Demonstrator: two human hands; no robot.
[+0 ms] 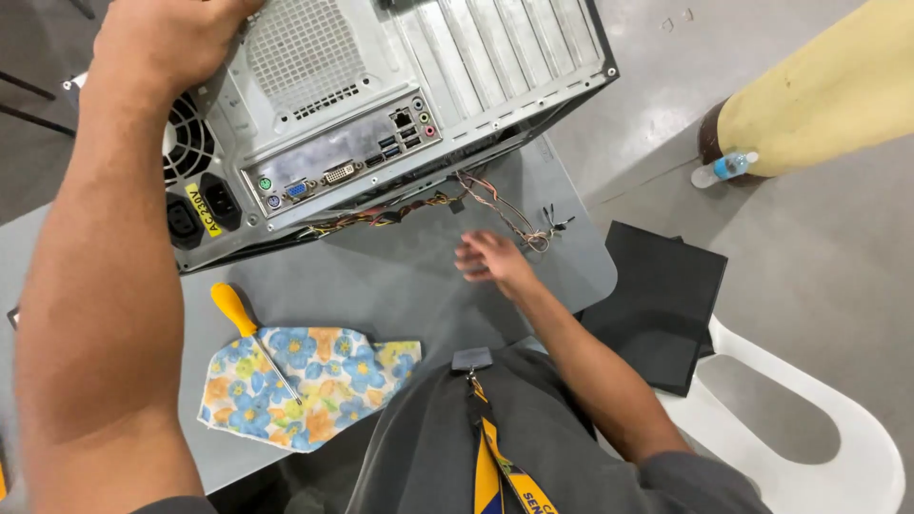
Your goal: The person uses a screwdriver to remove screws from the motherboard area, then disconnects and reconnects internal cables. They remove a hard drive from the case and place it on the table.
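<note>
Up at the top of the view, a grey desktop computer case [381, 105] lies tipped on the grey surface [381, 286], its back panel turned toward the camera with the row of coloured ports, the fan grille and two black power sockets in sight. The left hand [167, 38] is closed over the case's upper left corner, gripping the metal edge. From the open underside of the case a bundle of thin coloured wires [495, 214] trails out onto the surface, ending in small black plugs. The right hand [490, 259] hovers just beside those wire ends, fingers loosely spread and holding nothing; it is blurred, so whether it touches the surface cannot be told. Nearer the person's body, a screwdriver [249, 338] with a yellow handle lies across a floral cloth [305, 385] printed with blue and orange flowers. A small yellow label with dark print sits by the power sockets on the case. A striped yellow and blue lanyard [500, 466] hangs over the person's grey shirt. Off the surface's right edge, a flat black panel [662, 300] rests on a white plastic chair [819, 438]. Beyond is a grey concrete floor [819, 257], where a clear bottle [724, 168] with a blue label stands against a large pale yellow shape [828, 90].
</note>
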